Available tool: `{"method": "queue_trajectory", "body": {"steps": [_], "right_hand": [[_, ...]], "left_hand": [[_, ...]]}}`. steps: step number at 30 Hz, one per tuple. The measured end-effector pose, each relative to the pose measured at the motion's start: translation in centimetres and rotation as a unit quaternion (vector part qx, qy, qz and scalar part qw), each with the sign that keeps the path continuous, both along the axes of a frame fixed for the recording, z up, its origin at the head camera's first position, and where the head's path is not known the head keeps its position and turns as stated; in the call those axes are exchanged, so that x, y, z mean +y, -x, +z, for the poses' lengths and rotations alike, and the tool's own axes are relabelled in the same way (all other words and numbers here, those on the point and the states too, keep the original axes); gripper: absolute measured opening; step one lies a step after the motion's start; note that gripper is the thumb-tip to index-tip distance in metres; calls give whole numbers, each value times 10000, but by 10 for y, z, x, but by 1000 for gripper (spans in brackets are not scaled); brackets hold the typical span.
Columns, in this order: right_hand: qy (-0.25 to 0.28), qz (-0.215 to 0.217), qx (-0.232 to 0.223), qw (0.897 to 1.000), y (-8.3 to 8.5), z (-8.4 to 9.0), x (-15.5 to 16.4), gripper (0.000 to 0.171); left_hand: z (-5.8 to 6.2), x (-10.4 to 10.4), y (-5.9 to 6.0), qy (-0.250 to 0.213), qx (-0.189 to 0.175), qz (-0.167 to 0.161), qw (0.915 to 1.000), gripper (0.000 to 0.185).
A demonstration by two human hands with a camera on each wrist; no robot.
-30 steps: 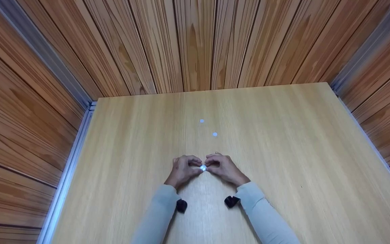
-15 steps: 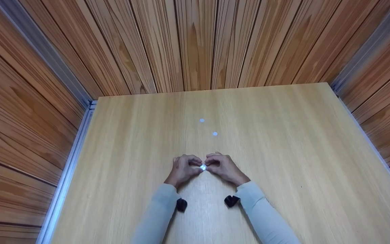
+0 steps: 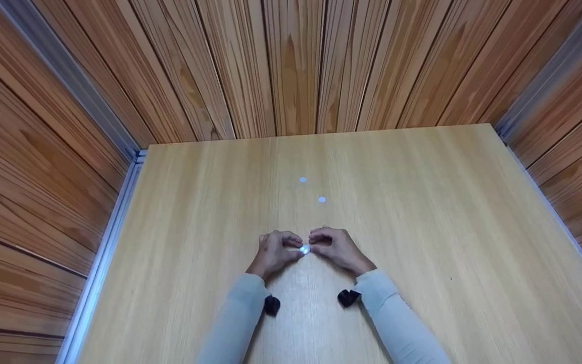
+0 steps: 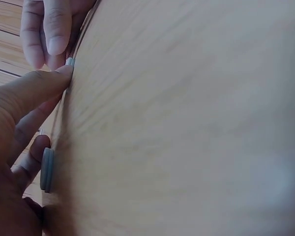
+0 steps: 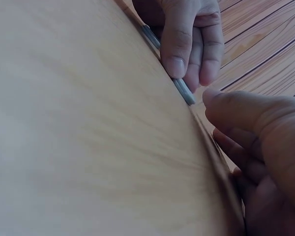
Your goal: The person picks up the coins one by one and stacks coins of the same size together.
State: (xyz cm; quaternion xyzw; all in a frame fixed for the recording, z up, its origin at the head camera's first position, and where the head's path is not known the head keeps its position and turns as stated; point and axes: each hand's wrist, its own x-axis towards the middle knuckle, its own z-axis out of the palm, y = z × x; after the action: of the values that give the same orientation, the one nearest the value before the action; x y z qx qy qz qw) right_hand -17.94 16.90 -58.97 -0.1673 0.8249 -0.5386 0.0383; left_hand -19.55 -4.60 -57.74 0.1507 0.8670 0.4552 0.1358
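Just now the right hand [image 3: 339, 248], fingers curved round nothing, has eased off the small, round, pale disc [image 3: 304, 249], leaving only the left hand [image 3: 273, 250] pinching it on the wooden worktop [image 3: 195, 202]. Two flat, pale-blue discs [image 3: 322, 199] lie beyond.

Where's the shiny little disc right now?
In the head view, just below the middle, the shiny little disc is between the left hand and the right hand, touching the left thumb.

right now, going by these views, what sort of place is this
It looks like a small enclosed work booth: a light wood-look table, wood-patterned walls on three visible sides, and a metal rail along the table's left edge.
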Motion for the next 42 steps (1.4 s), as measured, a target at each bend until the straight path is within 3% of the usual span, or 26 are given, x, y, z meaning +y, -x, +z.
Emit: {"method": "queue_trajectory", "body": {"steps": [8, 11, 13, 16, 18, 28, 37, 42], "right_hand": [[226, -114, -122, 9996, 6, 5, 1, 25], [231, -174, -185, 9994, 4, 21, -1, 25], [245, -230, -181, 9993, 6, 22, 1, 25], [236, -335, -130, 9991, 13, 20, 7, 24], [213, -415, -140, 9988, 22, 9, 12, 24], [157, -578, -278, 9978, 40, 15, 17, 27], [112, -622, 111, 9979, 55, 18, 14, 23], [46, -600, 202, 9980, 62, 17, 12, 21]], "left_hand": [[-2, -1, -1, -153, 173, 56, 9997, 18], [-3, 1, 0, -78, 128, 68, 9999, 18], [-2, 2, 1, -31, 20, 92, 10000, 18], [-1, 3, 2, -16, -74, 107, 9999, 19], [0, 2, 2, -31, -72, 95, 9999, 20], [1, 0, 1, -16, -350, 123, 9993, 18], [1, 1, 2, -256, -523, 56, 9983, 19], [0, 1, 2, -178, -419, 94, 9989, 18]]}}
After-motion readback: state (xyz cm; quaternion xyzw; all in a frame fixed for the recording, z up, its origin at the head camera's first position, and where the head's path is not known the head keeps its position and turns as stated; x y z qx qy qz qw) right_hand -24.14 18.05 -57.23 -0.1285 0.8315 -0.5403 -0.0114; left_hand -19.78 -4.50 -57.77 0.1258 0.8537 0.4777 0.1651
